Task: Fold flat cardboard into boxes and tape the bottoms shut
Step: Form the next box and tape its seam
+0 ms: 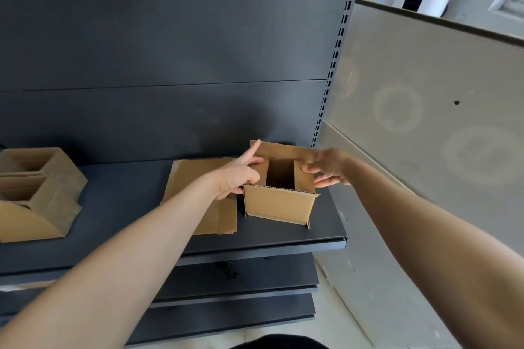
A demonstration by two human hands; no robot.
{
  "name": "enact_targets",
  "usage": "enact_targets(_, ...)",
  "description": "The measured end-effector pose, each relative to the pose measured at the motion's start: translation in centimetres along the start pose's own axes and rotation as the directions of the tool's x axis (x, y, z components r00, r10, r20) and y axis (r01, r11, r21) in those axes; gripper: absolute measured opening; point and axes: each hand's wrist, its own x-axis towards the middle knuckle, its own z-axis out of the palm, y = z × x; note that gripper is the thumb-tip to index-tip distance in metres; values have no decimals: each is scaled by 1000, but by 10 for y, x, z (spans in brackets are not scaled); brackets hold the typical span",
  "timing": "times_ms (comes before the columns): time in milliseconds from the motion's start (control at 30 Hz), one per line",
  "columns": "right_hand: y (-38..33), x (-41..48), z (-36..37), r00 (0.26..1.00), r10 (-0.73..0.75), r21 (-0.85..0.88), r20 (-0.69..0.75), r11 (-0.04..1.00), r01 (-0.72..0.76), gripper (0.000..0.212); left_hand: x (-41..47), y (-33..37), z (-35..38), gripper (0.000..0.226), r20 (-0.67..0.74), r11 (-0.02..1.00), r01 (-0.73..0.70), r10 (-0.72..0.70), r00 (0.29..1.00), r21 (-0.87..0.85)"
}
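We have the box point(279, 202) standing on the shelf point(113, 207), open end up, just beside the flat cardboard point(198, 187) stack. Its two short flaps are folded inward w/ a dark gap between them. The far long flap stands upright.

To do this step well, we'd keep both short flaps pressed level. Then bring the far long flap down over them, then the near one, so the edges meet on the centre line w/o overlap. Corners should be square before any tape goes on, and we see no tape in view.

Both arms reach fwd, nearly straight. Our left hand point(241, 176) grips the box's left side: thumb across the left short flap, index finger straight up against the far flap's corner, other fingers curled at the wall. Our right hand point(330, 168) comes in from the right w/ fingers near straight, tips on the right short flap and wall. It seems to push rather than pinch, though the thumb isn't clear from here. The finished boxes point(34, 193) sit well apart, far left on the same shelf.
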Motion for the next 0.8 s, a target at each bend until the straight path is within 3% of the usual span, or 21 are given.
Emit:
enact_targets(333,-1,7,9,993,-27,0,-111,1000,28,38,-2,-4,-3,82,27,1000,-5,4,1000,14)
enact_targets(500,3,6,13,988,-38,69,-152,996,49,27,-1,-8,-5,97,31,1000,-11,10,999,30)
enact_targets(600,4,6,14,990,-11,129,-141,991,30,18,2,-11,-3,95,-21,997,-26,27,999,69)
enact_targets(800,0,-7,4,1000,11,150,-28,989,-7,28,4,-16,-1,90,-117,997,-51,57,992,50)
